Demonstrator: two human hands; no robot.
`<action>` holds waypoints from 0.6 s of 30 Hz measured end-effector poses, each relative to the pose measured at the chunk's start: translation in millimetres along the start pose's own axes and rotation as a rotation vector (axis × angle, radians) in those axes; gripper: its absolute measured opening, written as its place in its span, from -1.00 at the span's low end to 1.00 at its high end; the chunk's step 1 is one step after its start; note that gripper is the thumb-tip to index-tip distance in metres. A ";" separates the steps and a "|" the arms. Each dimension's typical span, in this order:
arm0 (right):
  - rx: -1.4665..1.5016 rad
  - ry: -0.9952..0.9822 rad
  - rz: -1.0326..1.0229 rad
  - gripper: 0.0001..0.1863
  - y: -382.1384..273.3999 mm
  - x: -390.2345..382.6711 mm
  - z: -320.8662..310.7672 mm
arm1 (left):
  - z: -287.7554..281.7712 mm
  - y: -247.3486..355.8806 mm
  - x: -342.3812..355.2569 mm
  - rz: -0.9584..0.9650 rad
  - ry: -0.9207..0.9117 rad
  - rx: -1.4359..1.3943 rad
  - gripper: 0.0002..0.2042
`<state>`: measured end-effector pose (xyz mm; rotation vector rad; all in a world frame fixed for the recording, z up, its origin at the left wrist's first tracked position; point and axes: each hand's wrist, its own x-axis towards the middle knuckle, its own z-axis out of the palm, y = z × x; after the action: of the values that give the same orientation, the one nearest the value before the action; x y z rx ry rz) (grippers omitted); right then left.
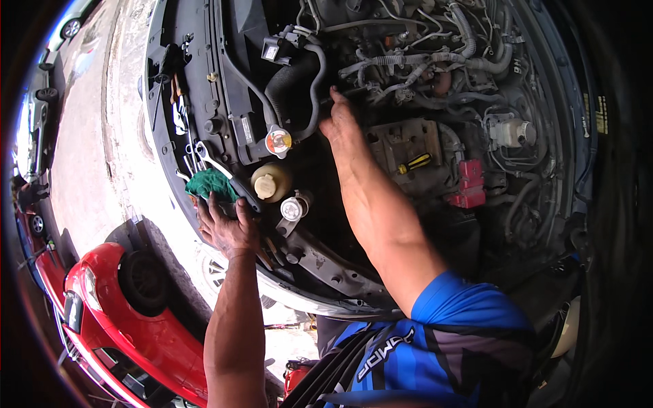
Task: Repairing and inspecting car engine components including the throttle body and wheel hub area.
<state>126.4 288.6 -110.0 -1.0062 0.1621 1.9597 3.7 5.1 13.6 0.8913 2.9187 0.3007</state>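
The green cloth (212, 183) lies bunched on the front panel (215, 103) of the engine bay, toward the panel's near end. The left hand (228, 228) is palm down at the cloth's near edge, fingers spread and loosely bent, grasping nothing that shows; the fingertips meet the cloth. Just beyond the cloth, a combination wrench (219, 163) lies slantwise, and farther along the panel's outer edge rest orange-handled pliers (176, 90).

The right hand (337, 115) reaches into the dark middle of the bay, beside a curved black hose (319, 81). Its thumb side is visible, but the other fingers are hidden, so I cannot tell whether it grasps anything.

Between the two forearms, inside the panel, sit a radiator cap (278, 141), a yellowed reservoir (280, 175) and a silver-topped canister (294, 208). Right of the right forearm, a yellow-and-black screwdriver (415, 163) lies on a brownish metal tray (398, 141), with a red cover (469, 185) near it. Outside the bay, a red car (146, 340) stands on the pavement.
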 end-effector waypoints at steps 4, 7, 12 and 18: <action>0.148 0.019 0.119 -0.66 -2.0 -1.9 0.5 | 1.5 -1.3 0.3 -0.015 0.006 0.065 -0.25; 0.073 -0.056 0.068 -0.64 -0.7 -1.4 -1.7 | 2.1 -1.3 0.4 0.000 0.016 0.042 -0.25; -0.031 -0.022 0.019 -0.65 -3.2 3.2 -2.4 | 0.0 0.5 0.2 -0.001 0.009 0.033 -0.25; 0.050 -0.035 0.082 -0.67 -12.4 -12.2 -7.8 | -0.4 0.7 1.1 -0.006 -0.001 -0.002 -0.22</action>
<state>143.7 284.2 -103.4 -0.9449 0.2350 2.0364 3.2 6.2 14.2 0.8817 2.9195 0.3031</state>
